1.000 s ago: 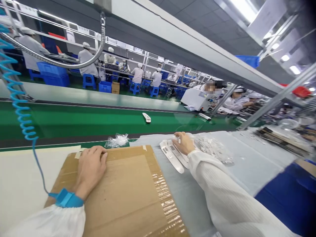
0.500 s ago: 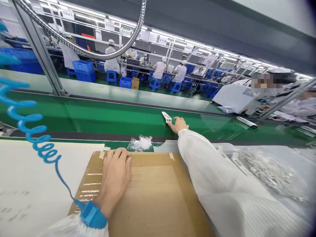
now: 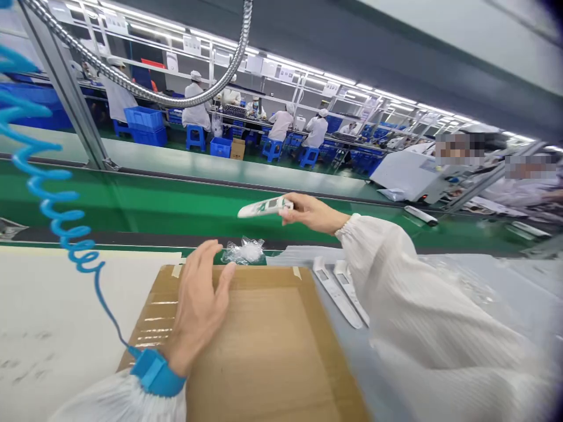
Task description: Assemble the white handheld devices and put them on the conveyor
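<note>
A long white plastic gadget with a small grey screen (image 3: 264, 207) is in the right hand (image 3: 312, 213), up in the air over a shiny green belt (image 3: 132, 206). The fingers and thumb pinch one end of it, so the rest sticks out past the hand. This grip may keep the screen easy to see. Down and to the right of that hand, two more long white gadgets (image 3: 336, 292) lie side by side on a pale grey mat (image 3: 303, 256). The left hand (image 3: 197, 308) is open with its fingers spread, over a brown cardboard sheet (image 3: 272, 351) with tape on it. I cannot tell if it touches the sheet. A small clear plastic bag (image 3: 244, 252) lies just past its fingertips. A blue strap (image 3: 153, 372) on that wrist joins a curly blue cord (image 3: 48, 199), likely to carry away static.
</note>
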{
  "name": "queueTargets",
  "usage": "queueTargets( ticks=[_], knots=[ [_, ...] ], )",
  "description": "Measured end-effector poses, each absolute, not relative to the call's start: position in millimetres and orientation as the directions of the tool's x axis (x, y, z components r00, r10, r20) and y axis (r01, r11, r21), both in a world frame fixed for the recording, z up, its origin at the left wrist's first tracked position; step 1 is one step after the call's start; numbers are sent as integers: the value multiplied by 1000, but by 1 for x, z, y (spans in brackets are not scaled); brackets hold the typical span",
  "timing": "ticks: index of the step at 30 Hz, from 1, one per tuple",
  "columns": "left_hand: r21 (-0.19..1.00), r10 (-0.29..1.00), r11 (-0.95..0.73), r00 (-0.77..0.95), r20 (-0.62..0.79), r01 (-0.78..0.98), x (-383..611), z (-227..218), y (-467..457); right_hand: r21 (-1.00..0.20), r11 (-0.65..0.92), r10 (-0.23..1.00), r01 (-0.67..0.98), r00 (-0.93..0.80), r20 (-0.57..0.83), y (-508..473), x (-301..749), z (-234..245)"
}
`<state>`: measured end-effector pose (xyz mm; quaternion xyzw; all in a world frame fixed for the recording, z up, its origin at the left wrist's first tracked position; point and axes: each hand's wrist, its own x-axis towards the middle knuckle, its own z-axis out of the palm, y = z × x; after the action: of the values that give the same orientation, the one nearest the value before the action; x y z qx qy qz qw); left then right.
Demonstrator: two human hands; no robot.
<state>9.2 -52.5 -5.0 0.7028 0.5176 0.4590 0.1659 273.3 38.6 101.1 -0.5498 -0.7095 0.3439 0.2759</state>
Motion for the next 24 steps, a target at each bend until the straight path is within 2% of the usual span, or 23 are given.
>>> queueTargets(
  ticks=[2, 3, 6, 8, 9, 11, 13, 16, 18, 21, 22, 24],
  knots=[
    [779, 902, -405, 70, 426, 479, 14, 6, -60, -852, 244, 854, 462, -520, -38, 3, 263, 117],
    [829, 922, -386, 134, 364, 405, 17, 11, -65, -869, 256, 796, 423, -602, -59, -13, 259, 120],
    [957, 881, -213, 462, 102, 195, 26, 19, -80, -853, 277, 733, 443, -672, -111, -45, 257, 112],
    [981, 820, -96, 572, -17, 167, 31, 19, -88, -806, 273, 781, 525, -610, -133, -57, 266, 97],
    [983, 817, -65, 574, -45, 169, 33, 18, -90, -769, 256, 841, 586, -527, -121, -61, 271, 89],
    [985, 851, -57, 524, -38, 164, 34, 14, -91, -685, 202, 957, 700, -289, -14, -71, 279, 75],
    [984, 867, -91, 498, 3, 153, 33, 10, -89, -638, 210, 977, 741, -141, 159, -81, 277, 65],
    [966, 861, -189, 503, 77, 177, 28, 8, -87, -554, 405, 907, 728, -239, 348, -95, 254, 57],
    [947, 861, -241, 498, 107, 213, 26, 9, -88, -382, 486, 853, 786, -331, 404, -101, 234, 54],
    [935, 890, -236, 446, 99, 264, 24, 9, -85, -74, 473, 812, 878, -402, 423, -104, 211, 50],
    [934, 914, -204, 400, 75, 292, 22, 9, -83, -33, 481, 803, 876, -425, 418, -105, 205, 50],
    [934, 971, -100, 238, 16, 344, 18, 8, -74, -92, 525, 800, 846, -453, 393, -101, 198, 50]
  ],
)
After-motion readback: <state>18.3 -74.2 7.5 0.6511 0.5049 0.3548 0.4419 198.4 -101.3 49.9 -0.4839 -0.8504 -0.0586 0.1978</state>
